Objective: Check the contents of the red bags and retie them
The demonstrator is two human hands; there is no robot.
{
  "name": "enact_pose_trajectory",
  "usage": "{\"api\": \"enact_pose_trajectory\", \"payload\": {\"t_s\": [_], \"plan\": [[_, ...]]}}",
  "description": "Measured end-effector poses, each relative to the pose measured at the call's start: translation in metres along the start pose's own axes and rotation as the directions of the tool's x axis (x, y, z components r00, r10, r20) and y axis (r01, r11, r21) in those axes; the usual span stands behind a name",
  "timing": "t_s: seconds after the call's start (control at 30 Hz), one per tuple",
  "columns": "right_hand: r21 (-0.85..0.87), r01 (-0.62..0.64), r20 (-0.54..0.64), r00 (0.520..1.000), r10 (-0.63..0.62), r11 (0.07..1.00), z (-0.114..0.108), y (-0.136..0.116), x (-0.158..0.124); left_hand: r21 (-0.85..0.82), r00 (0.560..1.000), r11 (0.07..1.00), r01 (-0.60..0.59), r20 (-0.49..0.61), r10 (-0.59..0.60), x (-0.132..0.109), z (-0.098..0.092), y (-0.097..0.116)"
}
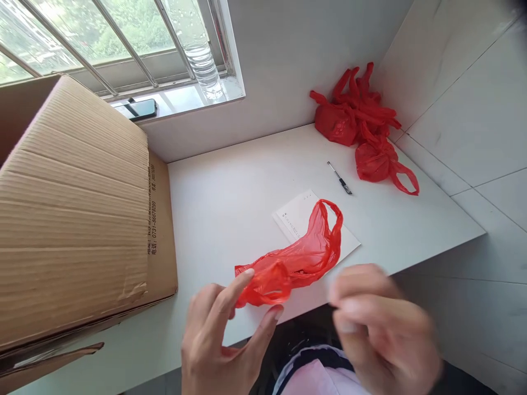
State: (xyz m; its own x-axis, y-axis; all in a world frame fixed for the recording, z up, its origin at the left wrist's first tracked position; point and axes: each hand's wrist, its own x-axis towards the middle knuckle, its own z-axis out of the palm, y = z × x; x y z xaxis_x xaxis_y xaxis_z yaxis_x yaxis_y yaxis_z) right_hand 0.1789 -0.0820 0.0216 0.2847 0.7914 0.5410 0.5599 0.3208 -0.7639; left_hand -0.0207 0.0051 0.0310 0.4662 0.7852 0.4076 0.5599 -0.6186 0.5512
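A red plastic bag lies stretched across the white tabletop, partly over a sheet of paper with handwriting. One handle loop points away from me. At the bag's near end is my left hand, its index finger against the crumpled plastic and the thumb apart, below the near loop. The bag seems caught between the index and middle fingers. To the right, above the table's front edge, my right hand is blurred, with thumb and fingers pinched together. Whether anything is in that pinch cannot be made out.
Several red plastic bags are heaped in the back right corner by the tiled wall. A pen lies beyond the paper. An open cardboard box fills the left side. A phone and a water bottle are on the windowsill.
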Motion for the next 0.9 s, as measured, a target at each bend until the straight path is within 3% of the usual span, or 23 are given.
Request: {"api": "enact_pose_trajectory", "payload": {"t_s": [0.03,0.1,0.23,0.3,0.4,0.57,0.7,0.8,0.9], "plan": [[-0.004,-0.013,0.156,0.988,0.014,1.000,0.004,0.001,0.002,0.015,0.998,0.999,-0.040,0.044,0.039,0.000,0.001,-0.001],[-0.101,-0.061,0.388,0.917,0.096,0.993,0.012,0.007,0.006,0.009,0.994,0.999,-0.050,0.100,0.048,0.000,0.001,-0.002],[-0.288,-0.155,0.592,0.747,0.303,0.945,0.024,0.020,0.008,-0.034,0.990,0.990,0.133,0.055,-0.131,-0.004,-0.001,0.000],[-0.307,-0.203,0.626,0.693,0.358,0.930,0.023,0.020,0.007,-0.001,0.984,0.995,0.100,0.148,-0.099,-0.008,0.001,0.001],[-0.297,-0.219,0.646,0.671,0.364,0.930,0.019,0.017,0.008,0.130,0.933,0.991,-0.026,0.358,-0.023,-0.015,0.009,-0.001],[-0.247,-0.227,0.645,0.687,0.334,0.942,0.015,0.013,0.012,0.181,0.930,0.979,0.094,0.335,-0.151,-0.024,0.016,-0.010],[-0.299,-0.221,0.698,0.612,0.370,0.928,0.011,0.008,0.017,0.196,0.906,0.979,0.062,0.400,-0.138,-0.027,0.021,-0.016],[-0.344,-0.171,0.724,0.578,0.377,0.923,0.008,0.003,0.020,0.043,0.890,0.964,0.262,0.377,-0.258,-0.027,0.019,-0.014],[-0.423,-0.088,0.754,0.518,0.404,0.902,0.006,0.004,0.016,-0.217,0.821,0.801,0.557,0.286,-0.493,-0.025,0.010,-0.004]]}}
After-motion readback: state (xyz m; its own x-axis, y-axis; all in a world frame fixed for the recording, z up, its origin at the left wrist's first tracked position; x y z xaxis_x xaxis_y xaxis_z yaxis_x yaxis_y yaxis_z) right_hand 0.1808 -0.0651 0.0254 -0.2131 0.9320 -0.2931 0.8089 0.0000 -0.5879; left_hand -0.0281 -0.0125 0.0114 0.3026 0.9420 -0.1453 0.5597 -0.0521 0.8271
